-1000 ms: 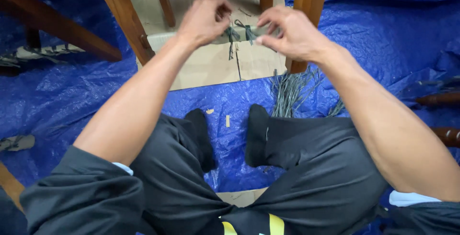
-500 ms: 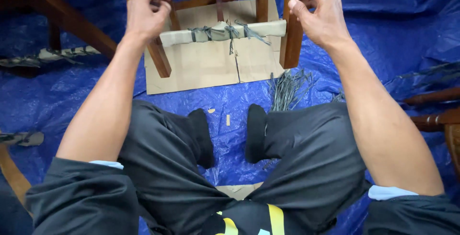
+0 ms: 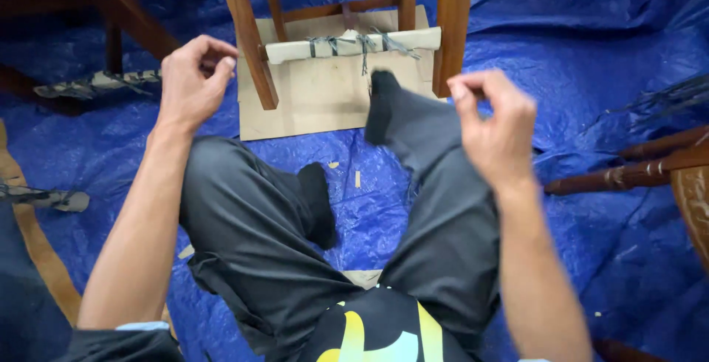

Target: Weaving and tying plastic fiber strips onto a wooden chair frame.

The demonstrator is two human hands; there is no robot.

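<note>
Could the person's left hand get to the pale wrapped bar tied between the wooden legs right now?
Probably yes. The left hand hangs empty in the air beside the brown wooden leg, and the pale wrapped bar with grey cord lies just past it. Nothing blocks the way.

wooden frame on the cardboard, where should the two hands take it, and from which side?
Best by the two front legs: left leg for the left hand, right leg for the right hand. Grip above the wrapped crossbar, coming from the outer sides; the legs are straight, bare and both hands are free.
</note>
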